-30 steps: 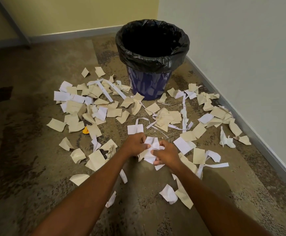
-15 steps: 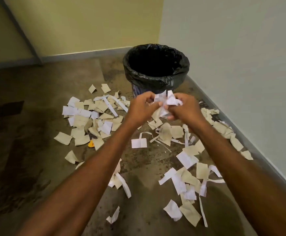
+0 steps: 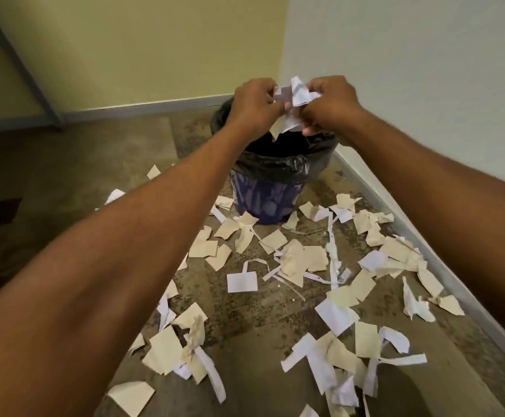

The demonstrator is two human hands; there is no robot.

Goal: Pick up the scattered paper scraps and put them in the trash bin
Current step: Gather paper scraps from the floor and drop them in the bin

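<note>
A bunch of white and beige paper scraps [image 3: 292, 99] is pinched between my left hand [image 3: 254, 105] and my right hand [image 3: 331, 105], both held together above the mouth of the trash bin [image 3: 267, 200]. The bin is blue with a black bag [image 3: 278, 167] folded over its rim, standing in the corner of the room. One beige scrap hangs down from the bunch over the bin's opening. Many more scraps [image 3: 293, 263] lie scattered on the floor in front of and beside the bin.
The white wall [image 3: 410, 85] with its grey skirting [image 3: 443, 266] runs close along the right. A yellow wall [image 3: 140, 49] stands behind the bin. A grey metal leg [image 3: 19, 64] slants down at the far left. The floor is mottled brown.
Both hands have lifted the bunch of scraps from the floor, carried it forward and up, and now hold it above the bin's opening.
</note>
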